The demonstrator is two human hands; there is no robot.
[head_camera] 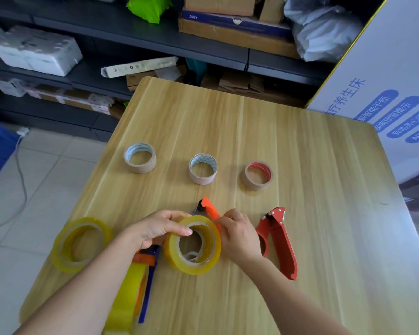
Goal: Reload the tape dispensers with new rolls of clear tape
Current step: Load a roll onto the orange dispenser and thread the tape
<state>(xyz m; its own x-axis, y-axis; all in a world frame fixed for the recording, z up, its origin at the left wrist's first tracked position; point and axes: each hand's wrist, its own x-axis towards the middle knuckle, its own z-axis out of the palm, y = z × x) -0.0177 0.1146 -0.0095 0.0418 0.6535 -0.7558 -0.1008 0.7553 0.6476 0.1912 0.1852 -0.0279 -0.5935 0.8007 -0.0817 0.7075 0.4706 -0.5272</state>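
Roll (193, 246) clamped by left hand (155, 229); edge pinched by right hand (237, 234), tape end likely sought. Peel needed next.

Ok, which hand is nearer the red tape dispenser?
Right. The right hand sits just left of the red tape dispenser; the left hand is farther left, across the yellowish tape roll.

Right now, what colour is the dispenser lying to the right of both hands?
The dispenser is red; head view.
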